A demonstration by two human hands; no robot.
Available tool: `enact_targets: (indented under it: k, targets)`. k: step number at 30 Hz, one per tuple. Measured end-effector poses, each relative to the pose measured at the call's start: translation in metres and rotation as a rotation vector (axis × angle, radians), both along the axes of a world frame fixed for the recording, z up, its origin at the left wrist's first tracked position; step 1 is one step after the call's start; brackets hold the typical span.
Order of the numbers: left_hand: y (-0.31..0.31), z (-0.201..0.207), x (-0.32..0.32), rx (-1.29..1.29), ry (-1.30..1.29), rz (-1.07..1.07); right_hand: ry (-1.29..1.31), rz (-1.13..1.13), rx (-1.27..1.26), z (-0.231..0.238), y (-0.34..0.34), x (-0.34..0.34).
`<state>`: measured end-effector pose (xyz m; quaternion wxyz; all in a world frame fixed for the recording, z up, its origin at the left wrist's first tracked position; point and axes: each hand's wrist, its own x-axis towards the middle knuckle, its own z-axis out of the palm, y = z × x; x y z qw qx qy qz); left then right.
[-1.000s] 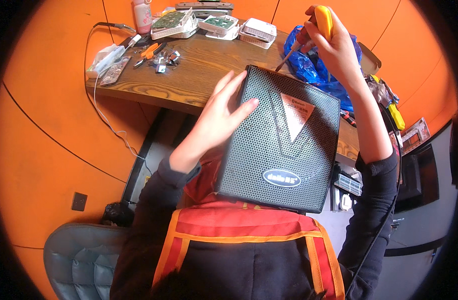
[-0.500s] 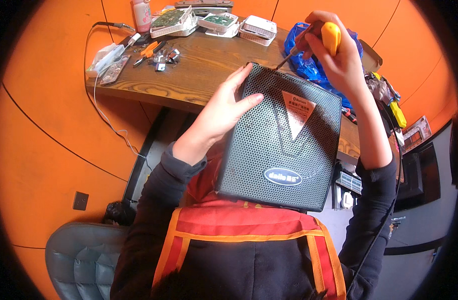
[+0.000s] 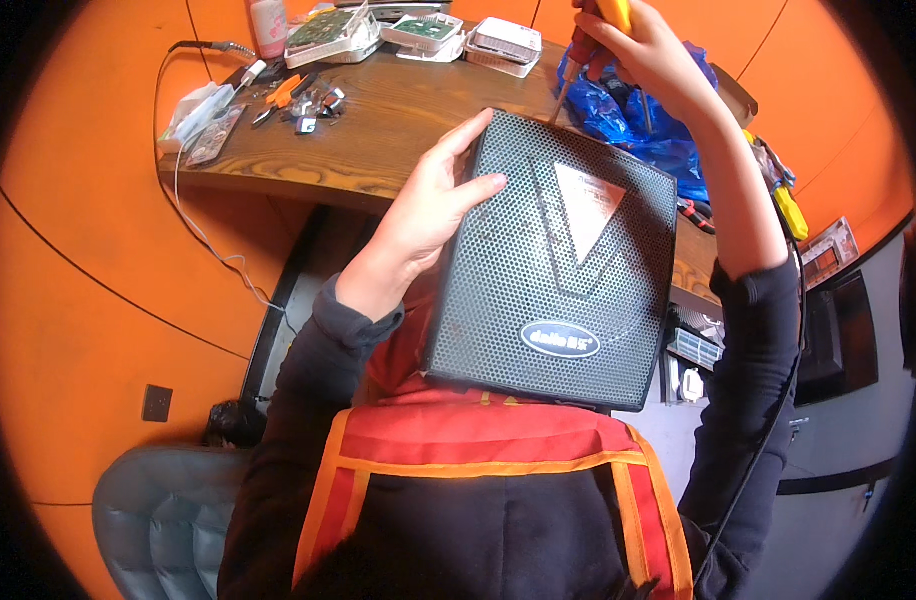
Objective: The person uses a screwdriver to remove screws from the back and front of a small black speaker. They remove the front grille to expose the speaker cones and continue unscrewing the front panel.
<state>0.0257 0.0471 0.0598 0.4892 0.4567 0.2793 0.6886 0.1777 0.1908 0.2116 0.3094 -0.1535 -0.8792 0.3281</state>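
Note:
A black speaker box (image 3: 508,290) with a perforated metal front, a triangular sticker and an oval badge leans between my lap and the table edge. My left hand (image 3: 423,215) clasps its upper left side, thumb on the mesh and fingers along the edge. Above the far edge, my right hand (image 3: 648,55) grips a screwdriver with a dark red handle (image 3: 580,50), its shaft pointing down to the speaker's top edge. Where the tip meets the box is hidden. In the same hand is a yellow-handled tool (image 3: 614,12); a thin shaft shows below the palm.
On the wooden table (image 3: 408,115) lie orange-handled pliers (image 3: 285,92), small metal parts (image 3: 323,105) and white cases with green circuit boards (image 3: 328,35). A blue plastic bag (image 3: 668,150) sits behind the speaker. A grey padded chair (image 3: 168,520) stands at lower left.
My right hand has moved up and slightly left, and the screwdriver stands more upright. The speaker and my left hand appear slightly higher and further left in view.

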Motion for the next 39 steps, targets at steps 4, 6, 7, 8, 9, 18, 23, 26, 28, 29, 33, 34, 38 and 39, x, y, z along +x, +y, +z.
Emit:
enact_targets:
  k: [4,6,7,8,9,18,23,26,28,29,33,34,38,39]
  targets:
    - [-0.003,0.002,0.0,0.039,0.036,0.034,-0.252,-0.355,-0.166,-0.019,0.046,-0.007]
    - [-0.004,0.002,0.003,0.025,0.063,0.087,-0.249,-0.337,-0.402,-0.03,0.059,-0.002]
    - [-0.004,0.003,0.004,-0.001,0.066,0.116,-0.203,-0.286,-0.442,-0.033,0.063,0.001]
    - [-0.003,0.003,0.005,0.018,0.085,0.122,-0.16,-0.324,-0.524,-0.034,0.066,0.004]
    - [-0.003,0.003,0.005,0.003,0.104,0.129,-0.129,-0.298,-0.537,-0.034,0.066,0.007]
    - [-0.001,-0.001,0.007,0.119,0.236,0.277,-0.238,-0.222,-0.427,-0.018,0.048,0.007]
    - [-0.004,0.003,0.003,0.128,0.573,0.334,-0.159,-0.175,-0.319,-0.024,0.028,0.001]
    - [-0.005,0.005,0.011,0.201,0.254,0.234,-0.109,-0.348,-0.144,-0.007,0.017,0.014]
    - [-0.006,0.006,0.014,0.202,0.255,0.272,0.194,-0.31,-0.108,0.006,0.01,0.034]
    - [-0.007,0.007,0.014,0.2,0.257,0.274,0.227,-0.294,0.015,0.009,0.007,0.046]
    - [-0.01,0.008,0.014,0.215,0.317,0.327,0.177,-0.387,0.13,0.008,0.0,0.087]
    - [-0.01,0.008,0.014,0.223,0.342,0.348,0.179,-0.396,0.15,0.004,-0.001,0.094]
    - [-0.008,0.006,0.017,0.276,0.431,0.479,0.153,-0.372,0.14,-0.012,-0.002,0.111]
    - [-0.007,0.005,0.016,0.24,0.477,0.514,0.157,-0.339,0.134,-0.016,-0.003,0.111]
